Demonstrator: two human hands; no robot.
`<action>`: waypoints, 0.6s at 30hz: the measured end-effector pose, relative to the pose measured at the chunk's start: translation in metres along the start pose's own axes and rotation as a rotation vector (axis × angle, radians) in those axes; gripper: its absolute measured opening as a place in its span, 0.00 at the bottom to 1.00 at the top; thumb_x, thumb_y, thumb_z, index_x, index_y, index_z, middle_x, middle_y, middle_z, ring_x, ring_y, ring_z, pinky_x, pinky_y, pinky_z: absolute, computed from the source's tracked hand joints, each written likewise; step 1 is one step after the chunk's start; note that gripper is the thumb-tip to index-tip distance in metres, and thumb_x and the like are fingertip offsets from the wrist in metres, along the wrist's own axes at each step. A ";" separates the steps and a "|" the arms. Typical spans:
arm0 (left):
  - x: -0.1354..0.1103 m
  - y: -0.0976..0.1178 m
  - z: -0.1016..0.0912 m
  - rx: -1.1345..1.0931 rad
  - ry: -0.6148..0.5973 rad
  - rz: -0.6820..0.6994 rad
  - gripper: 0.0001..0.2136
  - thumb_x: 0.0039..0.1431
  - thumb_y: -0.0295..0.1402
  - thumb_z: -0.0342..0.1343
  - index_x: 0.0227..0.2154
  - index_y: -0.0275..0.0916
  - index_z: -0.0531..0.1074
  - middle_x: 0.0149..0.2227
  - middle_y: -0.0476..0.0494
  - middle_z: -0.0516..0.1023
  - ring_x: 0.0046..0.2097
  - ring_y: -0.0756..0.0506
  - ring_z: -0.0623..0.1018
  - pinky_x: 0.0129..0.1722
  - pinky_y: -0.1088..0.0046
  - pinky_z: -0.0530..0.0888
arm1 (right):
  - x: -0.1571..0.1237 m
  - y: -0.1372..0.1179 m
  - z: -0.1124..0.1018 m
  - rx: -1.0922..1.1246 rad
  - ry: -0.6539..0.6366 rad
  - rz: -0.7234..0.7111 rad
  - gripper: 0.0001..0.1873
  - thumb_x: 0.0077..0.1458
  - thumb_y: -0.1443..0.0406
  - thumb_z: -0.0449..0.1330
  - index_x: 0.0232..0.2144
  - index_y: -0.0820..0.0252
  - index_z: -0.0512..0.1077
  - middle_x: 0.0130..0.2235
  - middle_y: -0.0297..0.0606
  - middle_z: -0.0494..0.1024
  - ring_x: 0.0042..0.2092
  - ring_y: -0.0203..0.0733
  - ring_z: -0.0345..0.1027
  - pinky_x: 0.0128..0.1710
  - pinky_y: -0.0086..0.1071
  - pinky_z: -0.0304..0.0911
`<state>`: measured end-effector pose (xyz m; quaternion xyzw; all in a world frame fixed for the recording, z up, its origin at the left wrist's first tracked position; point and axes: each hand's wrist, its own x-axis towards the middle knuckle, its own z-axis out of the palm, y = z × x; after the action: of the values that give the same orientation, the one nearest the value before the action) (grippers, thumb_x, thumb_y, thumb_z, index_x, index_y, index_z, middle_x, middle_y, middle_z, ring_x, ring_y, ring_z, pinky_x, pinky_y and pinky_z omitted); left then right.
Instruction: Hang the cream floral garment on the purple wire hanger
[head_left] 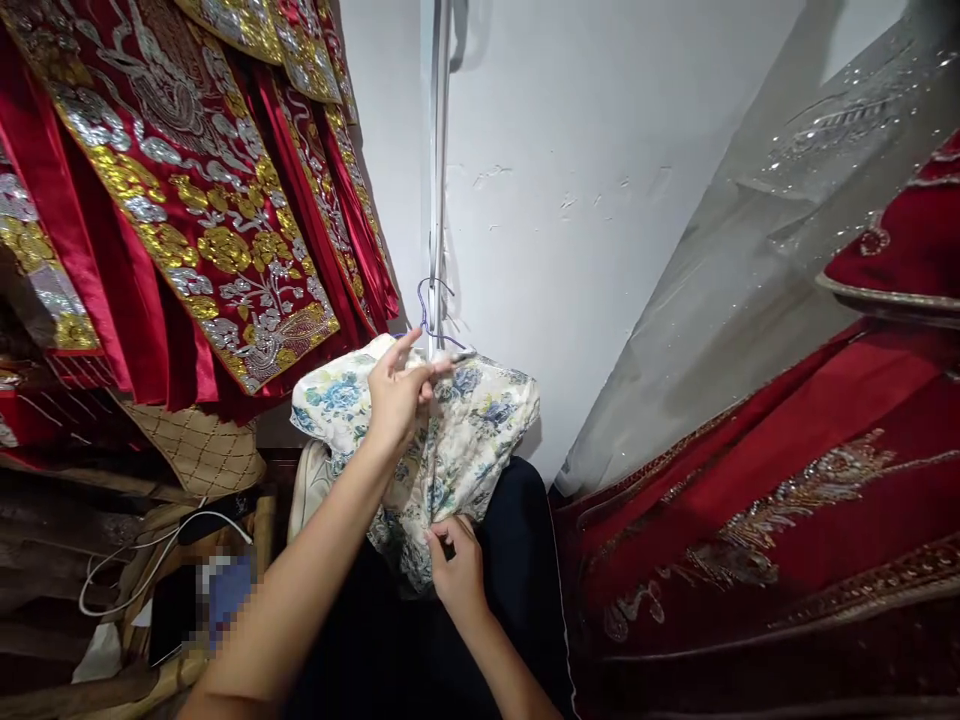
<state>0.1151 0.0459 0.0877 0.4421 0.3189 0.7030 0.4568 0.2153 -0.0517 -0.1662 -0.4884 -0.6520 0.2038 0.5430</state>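
A cream short-sleeved blouse [480,440] with blue flowers hangs on a thin dark-blue hanger [424,300] in front of me, its lower part against my lap. A dark line, an opening or seam, runs down its middle. My left hand [399,390] is at the neckline, thumb and fingers pinched at the cloth near the top of that line, with one finger pointing up. Blur hides the exact fingertip contact. Lower down, my right hand [457,562] pinches the blouse at the bottom of the line between thumb and fingers.
Red garments with gold and silver embroidery [225,240] hang at the left. On the right are a beaded red garment [750,540] and a clear plastic cover [720,290]. A white cable [142,545] and a dark flat object [176,610] lie at lower left. A metal pole [435,150] stands against the white wall.
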 end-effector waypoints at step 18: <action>-0.015 0.007 -0.025 0.111 -0.149 -0.011 0.28 0.51 0.30 0.63 0.56 0.41 0.65 0.31 0.48 0.80 0.14 0.58 0.62 0.14 0.82 0.59 | 0.236 -0.137 -0.089 -0.098 -0.348 -0.491 0.10 0.63 0.64 0.54 0.38 0.57 0.75 0.35 0.36 0.77 0.36 0.39 0.67 0.38 0.32 0.60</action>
<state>0.0928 0.0282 0.0792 0.5161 0.3248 0.6470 0.4578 0.2554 0.0671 0.0920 -0.2998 -0.8428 0.1152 0.4319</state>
